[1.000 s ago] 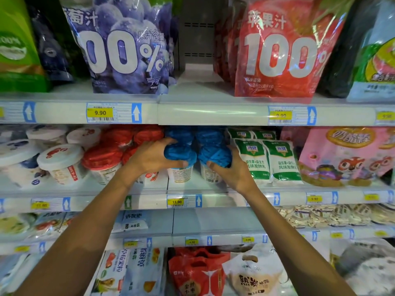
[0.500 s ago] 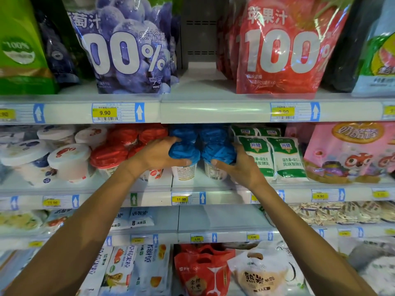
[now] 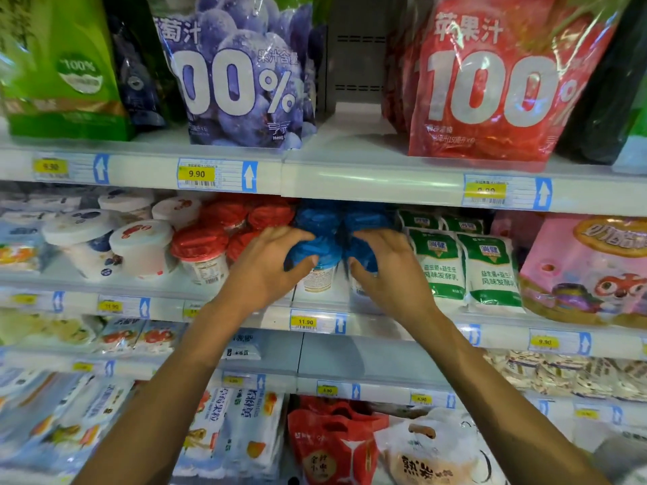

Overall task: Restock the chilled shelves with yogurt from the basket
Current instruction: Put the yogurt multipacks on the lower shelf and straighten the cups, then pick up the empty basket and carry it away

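My left hand and right hand each grip a blue-capped yogurt on the middle shelf.

My left fingers curl over the crinkled cap of the left yogurt, thumb across its front. My right fingers wrap the right yogurt the same way, thumb on its inner side, and my palm hides most of that cup. Both stand upright, long axis vertical, blue caps up; the left one's label faces me. They sit side by side, close to touching, in front of more blue caps further back. Red cups stand just to their left and green-and-white pouches just to their right. A price tag reading 11.90 sits on the rail below the left yogurt.
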